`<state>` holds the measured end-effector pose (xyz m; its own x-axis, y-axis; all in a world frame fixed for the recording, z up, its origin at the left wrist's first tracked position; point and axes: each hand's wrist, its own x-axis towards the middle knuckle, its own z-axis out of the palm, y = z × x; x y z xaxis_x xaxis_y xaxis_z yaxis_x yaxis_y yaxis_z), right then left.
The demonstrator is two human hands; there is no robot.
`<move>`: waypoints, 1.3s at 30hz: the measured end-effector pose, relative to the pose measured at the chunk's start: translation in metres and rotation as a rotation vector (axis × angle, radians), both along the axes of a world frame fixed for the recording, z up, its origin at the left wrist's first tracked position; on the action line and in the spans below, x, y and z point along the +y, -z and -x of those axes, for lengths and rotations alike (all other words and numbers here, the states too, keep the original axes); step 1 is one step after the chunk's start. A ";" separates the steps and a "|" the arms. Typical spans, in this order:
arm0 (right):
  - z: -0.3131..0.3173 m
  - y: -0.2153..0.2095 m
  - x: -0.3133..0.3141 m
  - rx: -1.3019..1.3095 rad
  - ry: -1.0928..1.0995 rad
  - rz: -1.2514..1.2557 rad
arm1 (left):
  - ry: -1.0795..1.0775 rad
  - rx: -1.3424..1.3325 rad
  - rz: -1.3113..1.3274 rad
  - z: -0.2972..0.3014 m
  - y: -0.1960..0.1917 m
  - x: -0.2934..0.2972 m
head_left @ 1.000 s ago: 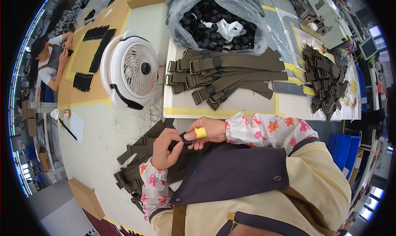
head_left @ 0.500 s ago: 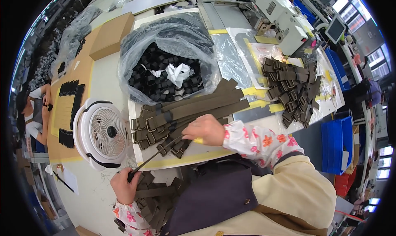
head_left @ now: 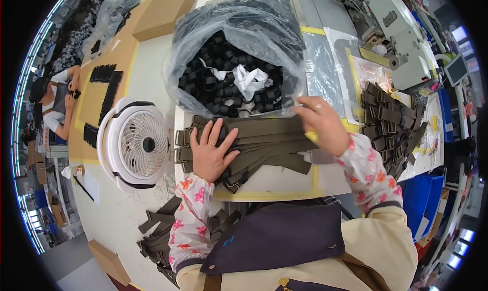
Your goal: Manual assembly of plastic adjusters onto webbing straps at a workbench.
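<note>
"What could go wrong here?"
"My left hand (head_left: 211,156) rests on the straps (head_left: 269,130), fingers spread; a sideways drag might skew them. Whether the fingers of my right hand (head_left: 325,126) grip any, I can't tell."
"Which way do they point?"
"Lengthwise across the white board (head_left: 290,180), left to right, buckles (head_left: 179,138) leftward."

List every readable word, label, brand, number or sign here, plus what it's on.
No text I can quote.
Dark apron flap: small blue marking, too small to read.
White sheet by the fan: no legible writing.
Screen at far right: too small to tell whether it shows text.
Olive-brown straps under the left hand: no lettering visible.
</note>
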<state>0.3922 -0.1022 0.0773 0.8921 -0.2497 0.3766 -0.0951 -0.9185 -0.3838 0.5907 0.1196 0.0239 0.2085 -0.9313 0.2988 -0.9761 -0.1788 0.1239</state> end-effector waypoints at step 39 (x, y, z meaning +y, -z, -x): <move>-0.062 -0.006 0.224 0.346 -0.389 -1.305 | -0.390 0.933 0.708 0.095 -0.042 0.163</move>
<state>0.4545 0.1221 0.0835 0.9827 0.0370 -0.1816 -0.1842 0.0872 -0.9790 0.4958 0.2828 0.0656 0.8401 -0.4523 0.2994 -0.3582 -0.0482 0.9324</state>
